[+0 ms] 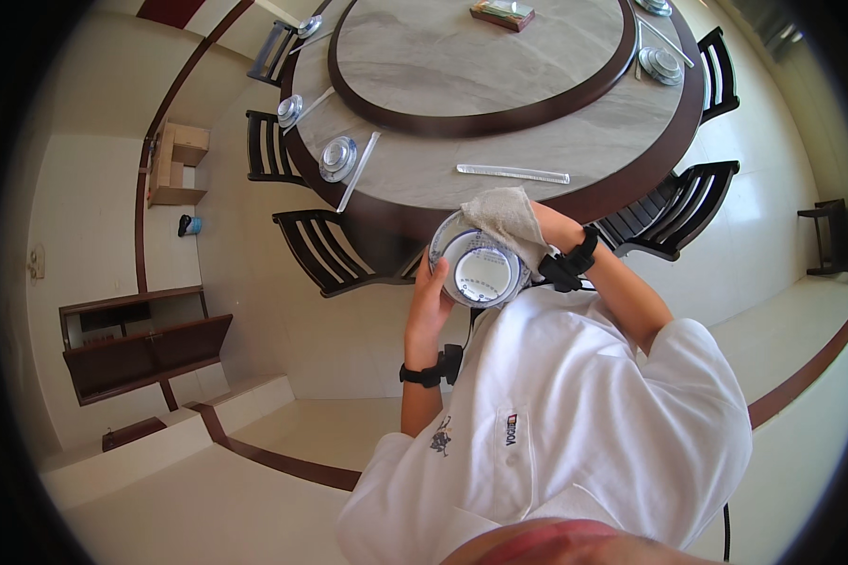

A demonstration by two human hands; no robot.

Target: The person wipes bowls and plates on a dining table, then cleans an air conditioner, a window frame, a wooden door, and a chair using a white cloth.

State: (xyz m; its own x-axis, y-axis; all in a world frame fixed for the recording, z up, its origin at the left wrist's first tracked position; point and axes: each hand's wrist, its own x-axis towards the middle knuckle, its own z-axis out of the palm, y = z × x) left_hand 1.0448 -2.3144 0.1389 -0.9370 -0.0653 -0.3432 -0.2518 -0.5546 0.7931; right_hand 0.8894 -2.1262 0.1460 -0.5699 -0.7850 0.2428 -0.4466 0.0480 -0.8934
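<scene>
My left hand (pixel 432 296) grips the rim of a stack of white dishes with blue patterns, its thumb over the near edge. The stack's top bowl (pixel 486 274) faces up, and a wider patterned plate (pixel 446 239) shows around it. On the far right side of the stack, my right hand (pixel 552 224) holds a grey-beige cloth (pixel 502 215) against the rim. The cloth hides most of that hand's fingers. Both hands hold the dishes between my chest and the edge of a round table (pixel 424 173). A sleeve of wrapped chopsticks (pixel 512 174) lies on the tabletop just beyond.
A raised turntable (pixel 466 78) carries a tissue box (pixel 503 14). Dish settings (pixel 338 159) and wrapped chopsticks (pixel 358 172) line the table. Dark slatted chairs (pixel 325 254) stand around it, one (pixel 668 205) close on my right. An open door panel (pixel 148 357) is at left.
</scene>
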